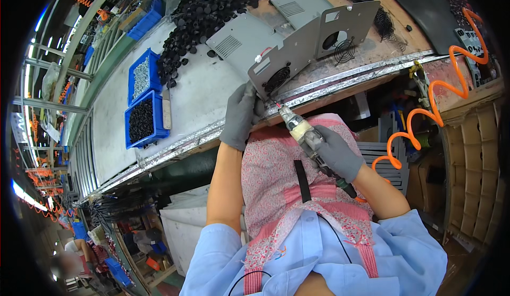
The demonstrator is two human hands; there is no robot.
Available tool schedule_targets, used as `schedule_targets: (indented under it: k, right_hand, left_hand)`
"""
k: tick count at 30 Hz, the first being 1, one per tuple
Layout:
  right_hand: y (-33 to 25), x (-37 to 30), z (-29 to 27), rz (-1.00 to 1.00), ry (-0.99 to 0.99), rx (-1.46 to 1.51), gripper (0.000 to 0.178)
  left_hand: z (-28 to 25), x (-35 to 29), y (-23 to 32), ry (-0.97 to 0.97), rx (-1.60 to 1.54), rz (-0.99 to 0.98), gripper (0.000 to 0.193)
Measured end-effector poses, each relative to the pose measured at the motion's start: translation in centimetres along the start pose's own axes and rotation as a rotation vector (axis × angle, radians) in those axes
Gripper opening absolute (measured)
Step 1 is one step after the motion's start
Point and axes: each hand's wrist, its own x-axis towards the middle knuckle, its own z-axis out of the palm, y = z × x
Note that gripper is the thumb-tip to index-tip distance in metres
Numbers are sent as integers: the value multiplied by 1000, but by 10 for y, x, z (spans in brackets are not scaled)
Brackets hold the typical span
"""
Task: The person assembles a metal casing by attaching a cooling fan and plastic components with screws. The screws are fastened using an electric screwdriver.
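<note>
My left hand (241, 116), in a grey glove, is closed at the near lower corner of a bent grey sheet-metal panel (297, 51), its fingertips partly hidden. My gloved right hand (338, 153) wraps round an air screwdriver (296, 125), its bit angled up toward that corner beside my left fingers. A round black wire fan guard (278, 79) sits at the panel's opening. Behind it stands a second grey panel (348, 27), with another fan guard (345, 51) leaning against its face near the round hole.
Blue bins of silvery screws (141, 77) and black screws (141, 116) stand at the left. Black caps (194, 17) are heaped behind. An orange coiled hose (414, 131) hangs at the right, near a cardboard divider (475, 168). The bench's metal edge (196, 136) runs before me.
</note>
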Motion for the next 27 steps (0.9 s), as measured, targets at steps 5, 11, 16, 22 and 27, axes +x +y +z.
schedule_targets:
  k: [5, 11, 16, 22, 27]
  right_hand:
    - [9, -8, -4, 18, 5, 80, 41]
    - [9, -21, 0, -36, -35, -13, 41]
    - [-11, -24, 10, -80, -44, -47, 45]
    - [-10, -23, 13, -116, -86, -46, 44]
    - [-6, -23, 16, -134, -63, -83, 43]
  left_hand:
    - [-25, 0, -2, -2, -976, -216, 40]
    - [-41, -14, -31, -94, -1188, -153, 31]
    - [-34, -22, -45, -239, -1101, -183, 32]
    - [-17, -30, -38, -296, -1080, -172, 31]
    - [-7, -34, -29, -238, -1101, -145, 29]
